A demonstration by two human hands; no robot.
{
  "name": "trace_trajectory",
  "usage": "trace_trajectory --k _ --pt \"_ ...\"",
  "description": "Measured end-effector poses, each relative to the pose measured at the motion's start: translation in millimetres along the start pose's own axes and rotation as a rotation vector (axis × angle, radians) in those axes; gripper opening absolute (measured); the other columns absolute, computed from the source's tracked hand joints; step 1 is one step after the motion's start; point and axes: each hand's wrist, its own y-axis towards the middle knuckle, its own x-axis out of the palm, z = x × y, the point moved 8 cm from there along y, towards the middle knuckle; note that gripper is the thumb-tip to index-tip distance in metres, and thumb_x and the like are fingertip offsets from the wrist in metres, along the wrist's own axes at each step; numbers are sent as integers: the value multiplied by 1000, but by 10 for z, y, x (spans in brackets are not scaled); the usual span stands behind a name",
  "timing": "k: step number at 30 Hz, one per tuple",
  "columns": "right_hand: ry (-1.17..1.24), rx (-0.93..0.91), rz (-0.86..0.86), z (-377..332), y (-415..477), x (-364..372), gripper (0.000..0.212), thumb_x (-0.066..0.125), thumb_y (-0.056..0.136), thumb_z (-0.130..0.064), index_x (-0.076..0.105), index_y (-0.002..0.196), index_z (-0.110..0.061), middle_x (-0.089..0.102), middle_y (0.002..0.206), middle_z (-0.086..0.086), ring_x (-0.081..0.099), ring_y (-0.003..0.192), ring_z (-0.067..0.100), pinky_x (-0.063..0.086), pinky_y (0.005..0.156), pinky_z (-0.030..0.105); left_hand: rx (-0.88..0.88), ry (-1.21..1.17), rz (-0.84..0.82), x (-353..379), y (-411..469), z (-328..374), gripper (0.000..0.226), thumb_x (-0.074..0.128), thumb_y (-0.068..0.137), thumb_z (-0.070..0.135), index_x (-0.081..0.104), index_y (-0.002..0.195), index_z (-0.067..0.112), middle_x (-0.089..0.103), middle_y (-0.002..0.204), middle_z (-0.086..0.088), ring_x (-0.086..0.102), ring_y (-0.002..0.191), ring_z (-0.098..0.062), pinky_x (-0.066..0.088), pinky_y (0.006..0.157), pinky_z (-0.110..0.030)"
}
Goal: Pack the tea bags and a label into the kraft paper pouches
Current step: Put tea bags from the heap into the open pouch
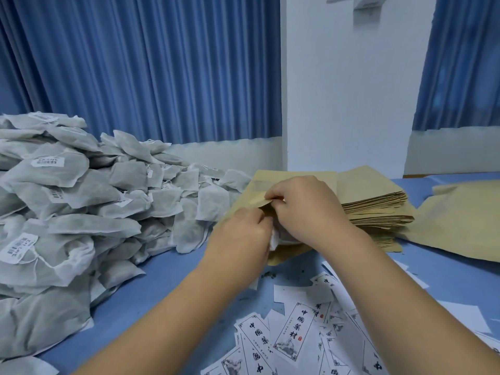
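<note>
A kraft paper pouch [259, 185] is held up at the table's middle. My right hand [305, 209] pinches the upper lip of its mouth. My left hand [240, 234] grips white tea bags [274, 240] at the pouch's opening, partly inside it; how many is hidden by my fingers. A big heap of grey-white tea bags [81, 201] with barcode tags fills the left side. Printed white labels [292, 331] lie scattered on the blue table in front of me.
A stack of flat kraft pouches [378, 207] lies just right of my hands, with more pouches [460, 220] spread at the far right. Blue curtains and a white pillar [351, 90] stand behind the blue table [167, 280]. Tea crumbs dot the cloth.
</note>
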Motion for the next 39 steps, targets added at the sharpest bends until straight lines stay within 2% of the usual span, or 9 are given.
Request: trace_trajectory --k 3,7,10,13,23,29,31,34,39 --pt "-16 -9 15 -35 4 -34 24 50 85 -14 73 90 -23 71 94 0 62 86 26 54 75 36 -33 117 -74 86 -58 47 30 87 39 10 65 58 15 59 64 1 55 54 -20 27 39 -23" --pt "-11 -38 19 -85 6 -48 23 49 86 -16 71 87 -22 69 90 0 61 85 27 53 72 36 -126 185 -89 102 -87 23 33 86 29 12 59 49 14 57 66 -3 53 51 -22 20 43 -21" --pt "-61 -82 6 -148 -6 -5 23 48 88 -20 70 89 -23 67 94 -2 60 87 25 52 73 37 -148 163 -67 50 -67 12 22 81 55 19 61 65 19 52 74 1 55 67 -21 23 47 -26" --pt "-82 -99 36 -142 -12 -22 24 47 89 -22 70 91 -25 66 97 -3 59 90 24 50 72 36 -272 -39 -50 62 -20 -188 4 53 90 22 55 92 20 40 86 3 52 90 -22 32 59 -31" --pt "16 -35 56 20 15 -75 25 50 90 -21 73 93 -30 70 98 -6 61 93 24 52 74 35 -182 -226 -119 -302 61 -446 18 56 89 26 71 98 25 55 101 7 52 101 -20 46 85 -38" --pt "5 -25 65 33 16 -110 22 53 88 -22 71 83 -34 68 86 -7 60 82 24 43 58 28 -157 -253 141 -699 36 -394 11 61 86 30 70 88 35 54 90 11 51 87 -15 40 63 -31" --pt "-24 -7 44 41 20 -104 25 52 86 -21 55 61 -26 55 66 -6 51 63 21 31 47 26 -66 -208 328 -863 7 -260 9 64 86 26 72 88 29 58 87 10 51 82 -21 40 56 -31" --pt "-47 50 2 65 27 -89 33 50 84 -20 35 56 -25 39 59 -8 36 51 9 23 44 24 62 -158 552 -976 -94 -111 6 70 82 18 75 84 19 66 84 3 50 71 -27 42 45 -32" --pt "-22 18 -68 55 26 -57 19 51 61 -39 46 55 -22 46 55 -6 41 50 8 24 44 20 258 -257 472 -695 -137 29 7 69 83 9 75 81 11 68 81 -3 59 58 -25 47 42 -34"
